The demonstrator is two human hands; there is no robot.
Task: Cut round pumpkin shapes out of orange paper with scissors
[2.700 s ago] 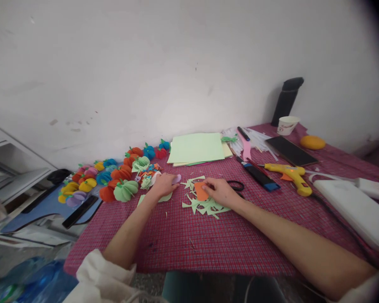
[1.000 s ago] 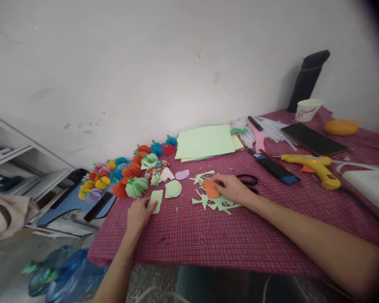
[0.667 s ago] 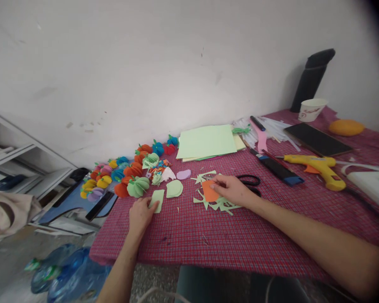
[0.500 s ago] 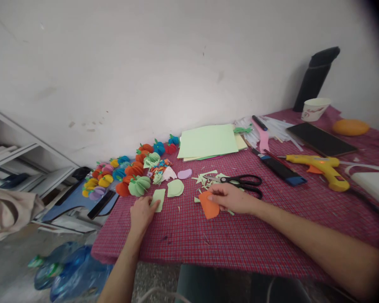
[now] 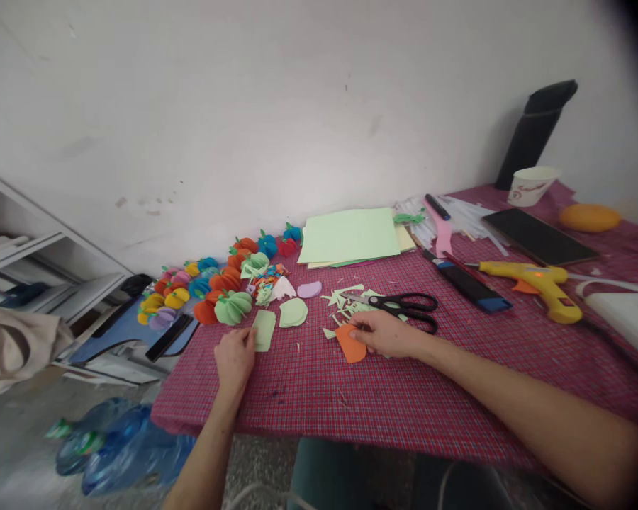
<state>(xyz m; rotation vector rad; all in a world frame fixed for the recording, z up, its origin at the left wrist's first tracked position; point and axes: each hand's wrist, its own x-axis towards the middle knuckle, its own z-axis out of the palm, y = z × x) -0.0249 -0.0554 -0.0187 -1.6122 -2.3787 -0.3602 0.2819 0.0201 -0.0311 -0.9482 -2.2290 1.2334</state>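
My right hand (image 5: 385,334) pinches an orange paper cutout (image 5: 351,345) with a rounded end, low over the cloth near a pile of light green scraps (image 5: 345,301). Black-handled scissors (image 5: 404,304) lie on those scraps, just beyond my right fingers. On the left, a light green rectangular paper piece (image 5: 266,329) lies on the table, its left edge between the closed thumb and fingers of my left hand (image 5: 234,360). Between the hands rest a stack of rounded green cutouts (image 5: 293,312) and a lilac cutout (image 5: 309,290).
Colourful paper pumpkins (image 5: 226,283) stand at the back left. Green sheets (image 5: 351,237) lie by the wall. Rightward are a black-and-blue cutter (image 5: 473,285), a yellow glue gun (image 5: 542,276), a phone (image 5: 539,236) and a paper cup (image 5: 532,185). The checked tablecloth (image 5: 308,411) reaches the front edge.
My left thumb has drawn back from the face of the green rectangle to its left edge. My right hand still holds the orange cutout in nearly the same place. The view has shifted slightly.
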